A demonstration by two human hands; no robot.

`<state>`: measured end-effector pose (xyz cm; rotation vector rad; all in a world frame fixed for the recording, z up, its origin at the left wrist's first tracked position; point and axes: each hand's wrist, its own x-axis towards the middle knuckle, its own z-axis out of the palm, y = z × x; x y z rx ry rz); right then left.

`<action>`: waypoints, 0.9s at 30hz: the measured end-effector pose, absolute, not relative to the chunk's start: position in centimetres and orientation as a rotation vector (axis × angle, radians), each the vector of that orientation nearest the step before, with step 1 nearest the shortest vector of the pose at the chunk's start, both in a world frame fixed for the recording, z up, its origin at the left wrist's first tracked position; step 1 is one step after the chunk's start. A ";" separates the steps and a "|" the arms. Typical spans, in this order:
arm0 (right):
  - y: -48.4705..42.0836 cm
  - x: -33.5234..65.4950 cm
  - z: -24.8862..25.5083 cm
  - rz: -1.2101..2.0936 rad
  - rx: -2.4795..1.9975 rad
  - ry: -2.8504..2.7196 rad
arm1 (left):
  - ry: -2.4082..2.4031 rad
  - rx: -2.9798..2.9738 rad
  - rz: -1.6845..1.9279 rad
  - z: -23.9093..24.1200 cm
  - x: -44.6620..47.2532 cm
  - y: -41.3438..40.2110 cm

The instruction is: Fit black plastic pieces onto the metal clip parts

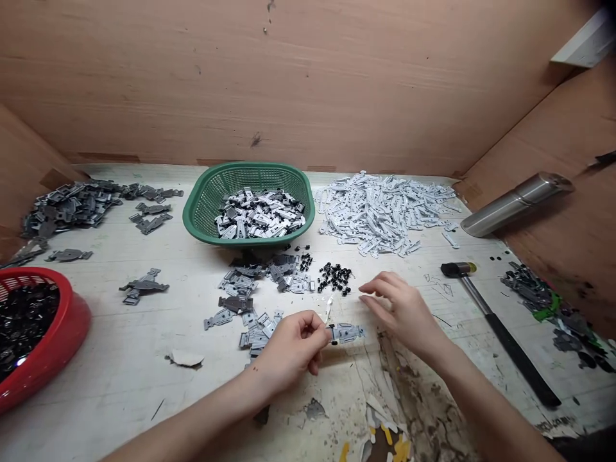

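Note:
My left hand [292, 350] is closed in a pinch on one end of a small grey metal bracket [347, 332], held just above the worn white table [144, 359]. My right hand [397, 307] hovers to the right of the bracket with its fingers spread and nothing in them, its fingertips pointing toward a little heap of small black parts [335, 278]. Loose grey brackets [255, 301] lie scattered just beyond my left hand.
A green basket [202, 208] of brackets stands at the back centre, a pile of white metal strips [385, 208] to its right. A red bowl [67, 327] of black parts sits far left, dark brackets [72, 205] behind it. A hammer [500, 330], a steel flask [514, 204] and scrap lie right.

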<state>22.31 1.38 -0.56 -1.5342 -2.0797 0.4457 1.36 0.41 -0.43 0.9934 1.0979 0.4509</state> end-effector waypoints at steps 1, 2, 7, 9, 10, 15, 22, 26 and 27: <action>2.3 22.3 -0.9 0.451 -1.551 -2.150 | 1.103 0.983 0.457 -0.5 1.4 0.5; 3.0 22.2 -1.2 0.457 -1.568 -2.201 | 1.106 0.974 0.465 -0.5 1.3 0.5; 4.2 21.2 -2.2 0.459 -1.616 -2.236 | 1.097 0.962 0.478 -0.7 1.2 0.5; 4.0 21.5 -2.2 0.485 -1.607 -2.229 | 1.090 0.959 0.465 -0.7 1.2 0.5; 3.9 21.7 -2.2 0.498 -1.604 -2.226 | 1.088 0.955 0.460 -0.7 1.2 0.5; 3.4 23.4 -1.5 0.551 -1.623 -2.173 | 1.082 0.946 0.452 -0.7 1.2 0.6; 0.0 23.0 1.3 0.702 -1.489 -2.075 | 1.078 0.953 0.468 -0.9 1.2 0.5; -1.3 22.7 0.8 0.549 -1.472 -2.098 | 1.071 0.960 0.481 -1.0 1.2 0.4; -1.4 22.7 0.5 0.510 -1.490 -2.102 | 1.072 0.959 0.479 -0.9 1.2 0.4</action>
